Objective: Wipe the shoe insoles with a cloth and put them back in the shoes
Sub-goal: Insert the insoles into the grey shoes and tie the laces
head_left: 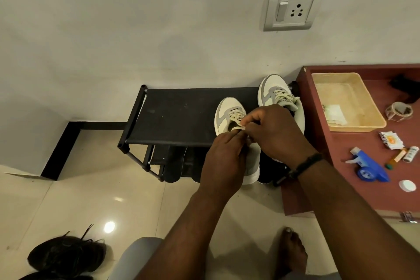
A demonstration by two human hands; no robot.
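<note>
Two cream and grey sneakers stand on a black shoe rack (177,113), toes toward the wall. My left hand (223,161) and my right hand (276,132) are both over the nearer left sneaker (227,111), pinching its cream laces (237,127) between the fingertips. The right sneaker (276,90) sits further back beside a maroon table. Two dark insoles (172,166) lean under the rack's top shelf. No cloth is clearly visible in my hands.
The maroon table (336,166) at right holds a beige tray (363,102), a blue spray bottle (368,168), a white cap (407,185) and small packets. Dark shoes (66,254) lie on the tiled floor at lower left. A bare foot (291,250) rests below.
</note>
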